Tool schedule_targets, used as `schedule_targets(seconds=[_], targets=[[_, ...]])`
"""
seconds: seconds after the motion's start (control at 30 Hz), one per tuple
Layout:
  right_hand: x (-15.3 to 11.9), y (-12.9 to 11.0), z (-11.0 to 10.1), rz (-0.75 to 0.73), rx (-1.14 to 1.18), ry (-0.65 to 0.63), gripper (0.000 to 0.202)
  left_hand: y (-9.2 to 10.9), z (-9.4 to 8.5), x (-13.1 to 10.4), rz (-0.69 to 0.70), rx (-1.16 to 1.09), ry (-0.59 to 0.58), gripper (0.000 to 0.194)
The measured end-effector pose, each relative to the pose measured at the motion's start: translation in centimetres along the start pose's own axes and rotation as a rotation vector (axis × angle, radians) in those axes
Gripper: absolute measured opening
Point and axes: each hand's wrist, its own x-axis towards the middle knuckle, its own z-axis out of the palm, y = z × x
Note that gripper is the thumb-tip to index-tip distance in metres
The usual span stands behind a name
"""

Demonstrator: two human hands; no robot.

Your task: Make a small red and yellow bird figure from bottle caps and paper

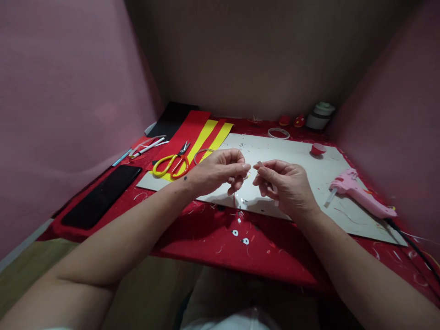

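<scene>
Over the white board [299,151], my two hands face each other, a small gap apart. My right hand [285,185] pinches a small pale strip [260,163] between thumb and forefinger. The thumb and forefinger of my left hand [228,170] are pressed together, and anything between them is too small to name. Two small white paper pieces with dark centres, like eyes [239,237], lie on the red cloth [206,233] below my hands. Scissors [175,162] with yellow and red handles rest left of my left hand.
A pink glue gun [360,192] lies at the right, its cord trailing off. Red and yellow sheets [185,133], a black phone [103,197] and pens [147,147] are at the left. Farther back are a red cup-shaped piece [318,149], a tape ring [278,133] and a jar [320,115].
</scene>
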Motion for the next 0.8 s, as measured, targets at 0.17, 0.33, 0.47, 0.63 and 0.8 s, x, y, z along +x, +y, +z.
schedule_targets(seconds=[0.17, 0.33, 0.47, 0.63, 0.8], targets=[[0.0, 0.0, -0.1, 0.023, 0.012, -0.03, 0.027, 0.0, 0.0, 0.2, -0.031, -0.026, -0.037, 0.013], [0.0, -0.1, -0.2, 0.072, 0.017, -0.073, 0.032, 2.0, -1.2, -1.0, -0.118, 0.116, -0.193, 0.022], [0.2, 0.0, -0.5, 0.112, 0.053, -0.146, 0.026, 4.1, -3.0, -2.6, -0.306, 0.34, -0.574, 0.037], [0.5, 0.2, -0.6, 0.193, 0.112, -0.202, 0.015, 4.1, -3.1, -2.4, -0.263, 0.435, -0.547, 0.022], [0.4, 0.4, -0.4, 0.265, 0.139, -0.254, 0.014, 2.4, -1.4, -0.8, -0.001, 0.392, 0.016, 0.009]])
